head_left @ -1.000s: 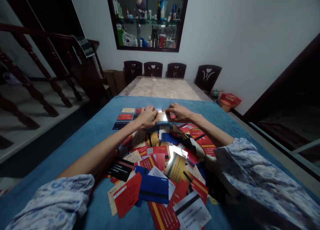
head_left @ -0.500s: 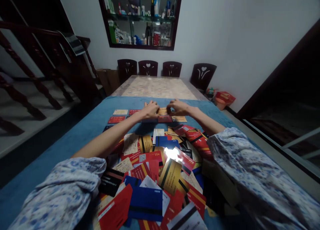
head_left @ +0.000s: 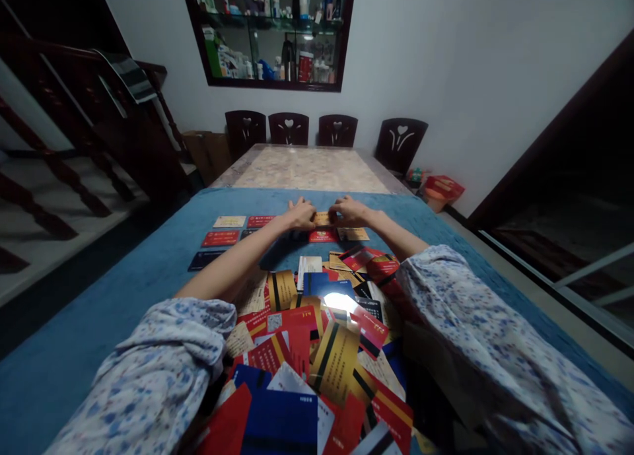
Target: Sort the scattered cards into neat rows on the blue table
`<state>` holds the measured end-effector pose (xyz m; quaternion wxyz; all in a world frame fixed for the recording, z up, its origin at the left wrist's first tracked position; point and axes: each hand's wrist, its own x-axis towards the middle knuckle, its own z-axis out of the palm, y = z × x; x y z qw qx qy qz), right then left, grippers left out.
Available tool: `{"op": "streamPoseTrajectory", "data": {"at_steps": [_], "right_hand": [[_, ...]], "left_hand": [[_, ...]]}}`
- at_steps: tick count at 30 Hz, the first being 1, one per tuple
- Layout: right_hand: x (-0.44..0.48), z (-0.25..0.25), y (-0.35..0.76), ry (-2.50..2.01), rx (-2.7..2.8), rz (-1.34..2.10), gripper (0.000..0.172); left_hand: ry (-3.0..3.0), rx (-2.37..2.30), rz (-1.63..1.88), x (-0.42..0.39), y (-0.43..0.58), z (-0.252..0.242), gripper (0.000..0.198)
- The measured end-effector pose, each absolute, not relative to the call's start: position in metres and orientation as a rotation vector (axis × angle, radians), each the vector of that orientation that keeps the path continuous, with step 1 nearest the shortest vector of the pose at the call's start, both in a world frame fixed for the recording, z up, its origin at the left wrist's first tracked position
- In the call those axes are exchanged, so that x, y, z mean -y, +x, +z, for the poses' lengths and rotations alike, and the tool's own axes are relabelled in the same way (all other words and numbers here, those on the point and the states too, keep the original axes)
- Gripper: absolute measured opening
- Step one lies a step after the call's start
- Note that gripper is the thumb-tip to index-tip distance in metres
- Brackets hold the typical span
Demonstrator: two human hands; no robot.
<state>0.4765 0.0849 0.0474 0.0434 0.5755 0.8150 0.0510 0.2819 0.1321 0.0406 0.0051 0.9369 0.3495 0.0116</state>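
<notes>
Beyond the card pile (head_left: 339, 352), a gold card (head_left: 322, 218) sits between left hand (head_left: 301, 214) and right hand (head_left: 348, 211), fingers of each clamped on one end. A red card (head_left: 321, 236) lies nearer the pile.

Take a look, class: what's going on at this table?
A person's bare left hand and right hand are at opposite ends of a rectangular gold-coloured card, over the far part of a blue cloth. Flat red, cream and dark rectangular cards lie in rows nearby. Closer to the person, a loose heap of overlapping, mixed-colour cards lies on the same cloth.
</notes>
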Motion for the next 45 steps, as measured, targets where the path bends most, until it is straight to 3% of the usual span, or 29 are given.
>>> {"op": "streamPoseTrajectory", "data": {"at_steps": [16,38,45], "right_hand": [[-0.108,0.027,0.479,1.789,-2.421,0.128,0.042],[-0.116,0.015,0.482,1.734,-2.479,0.148,0.028],[-0.113,0.02,0.479,1.768,-2.441,0.135,0.035]], "left_hand": [[2.883,-1.234,-0.151,-0.143,0.293,0.032,0.03],[2.831,-1.219,-0.188,-0.148,0.292,0.03,0.026],[2.841,-1.225,-0.128,-0.147,0.292,0.03,0.031]]}}
